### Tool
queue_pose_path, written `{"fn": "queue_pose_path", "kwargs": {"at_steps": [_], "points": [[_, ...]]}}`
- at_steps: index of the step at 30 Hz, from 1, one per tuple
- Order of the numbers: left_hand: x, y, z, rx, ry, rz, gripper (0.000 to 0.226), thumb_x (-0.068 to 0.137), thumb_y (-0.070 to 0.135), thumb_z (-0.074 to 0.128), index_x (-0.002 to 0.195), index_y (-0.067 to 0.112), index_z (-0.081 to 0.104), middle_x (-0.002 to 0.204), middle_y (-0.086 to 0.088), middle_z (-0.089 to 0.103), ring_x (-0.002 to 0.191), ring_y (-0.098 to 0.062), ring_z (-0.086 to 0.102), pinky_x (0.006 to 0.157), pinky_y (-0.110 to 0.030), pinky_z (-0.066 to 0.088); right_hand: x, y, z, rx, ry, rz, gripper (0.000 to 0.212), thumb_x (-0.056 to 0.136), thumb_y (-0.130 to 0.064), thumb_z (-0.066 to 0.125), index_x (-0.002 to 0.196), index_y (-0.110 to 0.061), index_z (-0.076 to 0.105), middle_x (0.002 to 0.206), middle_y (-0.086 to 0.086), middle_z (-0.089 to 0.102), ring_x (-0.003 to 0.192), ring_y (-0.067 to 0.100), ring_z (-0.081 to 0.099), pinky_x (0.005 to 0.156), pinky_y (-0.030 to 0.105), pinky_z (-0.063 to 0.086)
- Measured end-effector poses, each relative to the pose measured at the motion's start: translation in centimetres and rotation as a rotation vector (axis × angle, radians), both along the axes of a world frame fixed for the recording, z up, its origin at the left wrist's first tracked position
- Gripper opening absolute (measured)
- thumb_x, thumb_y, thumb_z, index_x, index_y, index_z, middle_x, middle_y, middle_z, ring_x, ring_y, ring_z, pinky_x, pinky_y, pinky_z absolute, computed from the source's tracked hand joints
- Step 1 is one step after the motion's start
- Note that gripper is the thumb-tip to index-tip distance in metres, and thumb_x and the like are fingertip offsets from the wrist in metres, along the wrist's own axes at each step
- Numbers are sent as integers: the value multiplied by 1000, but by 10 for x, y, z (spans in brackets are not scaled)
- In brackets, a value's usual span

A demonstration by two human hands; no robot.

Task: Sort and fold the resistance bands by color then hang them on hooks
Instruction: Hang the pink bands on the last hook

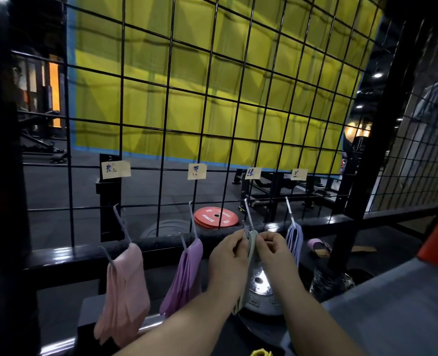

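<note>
– Two hands, both busy? What did they have?
– Yep. Left hand (228,258) & right hand (273,249) both pinched the top of the green bands (251,242), fingers curled on the bunch, the rest hanging down btw the wrists. Nearer than that, a yellow thing (261,352) just poked in at the btm edge of view.
– Where on the grid panel (121,98)?
– Low down, at the 3rd hook (248,218) from the left. Bunch top touched the hook's lower end; couldn't tell if it was over it.
– Other colors?
– Pink bands (125,286) hung near the panel's btm-left corner, purple bands (184,276) next along, just left of the left hand. Pale blue bands (294,240) were on the 4th hook (289,211), just right of the right hand, toward the panel's right edge.
– Labels?
– 4 paper labels (116,169), one above ea. hook; writing too small to read.
– Behind the wire?
– Red weight plate (215,217) flat on the floor, yellow wall (187,73) further back.
</note>
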State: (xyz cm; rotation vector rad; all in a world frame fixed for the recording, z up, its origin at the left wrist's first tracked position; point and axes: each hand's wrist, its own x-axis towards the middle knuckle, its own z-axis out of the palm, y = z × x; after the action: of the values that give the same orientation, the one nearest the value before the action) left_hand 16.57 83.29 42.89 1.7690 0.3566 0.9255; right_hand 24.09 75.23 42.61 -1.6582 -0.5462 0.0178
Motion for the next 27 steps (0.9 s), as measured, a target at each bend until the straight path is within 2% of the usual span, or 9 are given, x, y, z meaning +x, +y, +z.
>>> {"fn": "queue_pose_path", "kwargs": {"at_steps": [5, 7, 10, 14, 16, 19, 23, 25, 27], "points": [[3, -1, -4, -29, -12, -7, 30, 96, 20, 54, 124, 25, 63, 110, 16, 64, 101, 3, 58, 88, -12, 45, 3, 1, 1, -35, -24, -9, 11, 96, -34, 55, 98, -24, 59, 93, 1, 69, 86, 18, 67, 80, 38, 55], [4, -3, -6, -18, -25, -7, 31, 96, 20, 54, 124, 27, 63, 113, 17, 64, 105, 3, 57, 91, -13, 45, 3, -2, 1, -47, -40, -14, 12, 96, -34, 55, 97, -24, 60, 91, -1, 69, 85, 16, 67, 77, 36, 55], [1, -11, -5, 30, -50, 5, 33, 94, 17, 56, 122, 34, 56, 111, 24, 53, 108, 4, 50, 82, 1, 34, 4, -7, 2, -79, -100, -49, 11, 94, -36, 56, 93, -26, 60, 86, -6, 68, 82, 10, 65, 66, 23, 47], [-3, -24, -11, 58, -162, 162, 42, 87, 11, 61, 118, 32, 42, 116, 13, 42, 109, -3, 42, 94, -16, 35, 5, -16, 1, -65, -190, -191, 10, 91, -32, 62, 82, -28, 60, 79, -8, 66, 75, 7, 62, 61, 20, 44], [-4, -32, -12, 128, -234, 164, 35, 87, 9, 60, 109, 30, 43, 109, 11, 45, 103, 0, 45, 88, -11, 36, 8, -23, 0, -44, -209, -274, 12, 91, -30, 62, 80, -29, 59, 75, -7, 65, 72, 7, 61, 62, 23, 45], [5, -46, -9, 218, -232, 19, 23, 90, 8, 57, 102, 29, 54, 100, 14, 55, 95, 2, 53, 81, -8, 43, 19, -36, -2, 0, -224, -384, 13, 92, -27, 59, 79, -29, 56, 75, -7, 64, 72, 7, 60, 62, 24, 44], [33, -62, -6, 150, -64, -186, 35, 92, 15, 48, 123, 29, 56, 117, 12, 59, 108, -1, 56, 95, -27, 49, 40, -47, -5, 27, -177, -492, 11, 93, -29, 55, 89, -19, 57, 81, -2, 63, 72, 10, 58, 59, 27, 41], [45, -66, -2, 85, 13, -172, 43, 96, 15, 46, 136, 30, 46, 132, 13, 51, 120, -5, 50, 102, -27, 44, 53, -49, -8, 1, -121, -490, 12, 94, -29, 52, 94, -17, 56, 85, 1, 64, 74, 13, 59, 62, 30, 44], [55, -67, 1, -13, 74, -166, 47, 99, 18, 44, 144, 27, 36, 141, 12, 42, 128, -7, 44, 106, -26, 40, 66, -49, -12, -35, -69, -460, 15, 94, -32, 51, 97, -18, 56, 90, 3, 66, 77, 17, 61, 73, 38, 50]]}}
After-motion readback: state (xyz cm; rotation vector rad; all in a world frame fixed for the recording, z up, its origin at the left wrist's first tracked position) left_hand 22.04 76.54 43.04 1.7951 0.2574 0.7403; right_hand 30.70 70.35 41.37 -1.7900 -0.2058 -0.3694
